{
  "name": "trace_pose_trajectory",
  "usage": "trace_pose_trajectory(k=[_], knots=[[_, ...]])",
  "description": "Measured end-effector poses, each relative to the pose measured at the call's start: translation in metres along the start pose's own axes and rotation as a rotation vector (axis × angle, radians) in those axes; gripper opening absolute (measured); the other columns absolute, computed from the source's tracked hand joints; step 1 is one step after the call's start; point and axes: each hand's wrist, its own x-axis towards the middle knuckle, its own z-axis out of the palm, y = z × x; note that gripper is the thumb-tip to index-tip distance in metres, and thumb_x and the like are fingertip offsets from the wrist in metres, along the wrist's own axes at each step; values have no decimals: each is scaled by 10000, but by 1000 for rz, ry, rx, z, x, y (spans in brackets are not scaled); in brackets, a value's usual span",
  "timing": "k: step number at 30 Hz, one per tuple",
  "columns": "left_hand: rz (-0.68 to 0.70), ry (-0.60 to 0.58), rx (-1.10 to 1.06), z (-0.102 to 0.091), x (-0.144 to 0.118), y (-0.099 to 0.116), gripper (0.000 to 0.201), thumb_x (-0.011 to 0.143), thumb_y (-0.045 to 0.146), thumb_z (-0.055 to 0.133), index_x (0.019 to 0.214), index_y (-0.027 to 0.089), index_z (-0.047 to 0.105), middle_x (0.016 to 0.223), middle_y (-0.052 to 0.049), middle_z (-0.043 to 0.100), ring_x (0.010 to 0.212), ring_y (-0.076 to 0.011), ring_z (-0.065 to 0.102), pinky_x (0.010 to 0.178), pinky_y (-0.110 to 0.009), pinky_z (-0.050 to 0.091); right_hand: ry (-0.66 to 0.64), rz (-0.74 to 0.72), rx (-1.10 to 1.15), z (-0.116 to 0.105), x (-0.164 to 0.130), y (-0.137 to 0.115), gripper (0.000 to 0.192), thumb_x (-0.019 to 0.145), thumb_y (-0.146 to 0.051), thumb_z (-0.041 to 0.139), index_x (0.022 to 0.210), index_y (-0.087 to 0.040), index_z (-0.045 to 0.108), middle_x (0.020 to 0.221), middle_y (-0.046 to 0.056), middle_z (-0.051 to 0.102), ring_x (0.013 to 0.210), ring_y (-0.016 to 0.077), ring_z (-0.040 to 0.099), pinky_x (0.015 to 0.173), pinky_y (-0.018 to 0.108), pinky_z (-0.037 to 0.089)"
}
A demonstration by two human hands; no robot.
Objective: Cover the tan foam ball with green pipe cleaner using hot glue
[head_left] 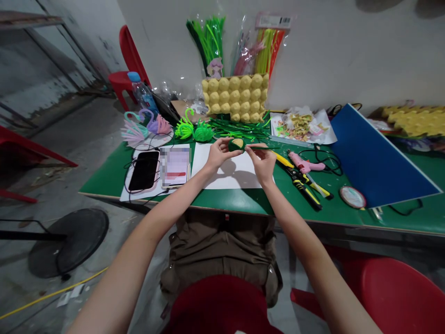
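Note:
Above a white sheet of paper [225,174], my left hand [219,154] is closed on a small rounded piece [237,144], pale yellow in the middle with dark green fuzzy wrapping around it. The yellow part resembles an egg carton cup. My right hand [262,160] pinches a dark green pipe cleaner [266,148] right beside that piece, its free length pointing right. Behind my hands lies a pile of green pipe cleaners [239,130]. Two bright green pipe cleaner figures [203,132] stand to the left of the pile.
A yellow egg carton [236,95] leans at the back. On the right are a pink glue gun [306,163], yellow-black pliers [306,190], a tape roll [352,197] and a tilted blue board [378,157]. Phones [144,170], cables and a water bottle [142,93] are on the left.

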Motion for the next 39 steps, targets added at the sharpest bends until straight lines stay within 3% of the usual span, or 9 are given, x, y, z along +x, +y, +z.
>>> trace_pose_trajectory(k=[6,21,31,39], knots=[[36,-57,19,-3,1,-3,763,411,373,1005,1059,182,649,1080,-80,768,1079,-247,732,1027,-413,566,-31,-40,6,-3,0,2,360,793,-562,778,828,-204,748,846,40,749,778,173,734,735,303,615],[115,-143,83,-4,1,-4,774,428,395,1005,1079,179,646,1213,-131,743,1199,-304,700,1128,-485,495,-23,-88,-24,-6,2,2,248,809,-450,785,808,-205,745,819,38,747,718,177,738,674,301,615],[280,-198,127,-6,5,-5,809,436,463,1007,1090,187,621,1264,-159,718,1206,-307,698,1114,-474,511,10,54,78,-5,7,1,342,731,-538,813,789,-215,718,778,19,726,613,162,718,613,297,617],[302,-216,159,-3,2,-1,814,432,491,1004,1100,183,654,1261,-160,719,1203,-306,699,1114,-448,509,-12,89,65,-7,8,0,355,730,-550,817,799,-224,697,824,12,691,597,135,672,607,294,608]])
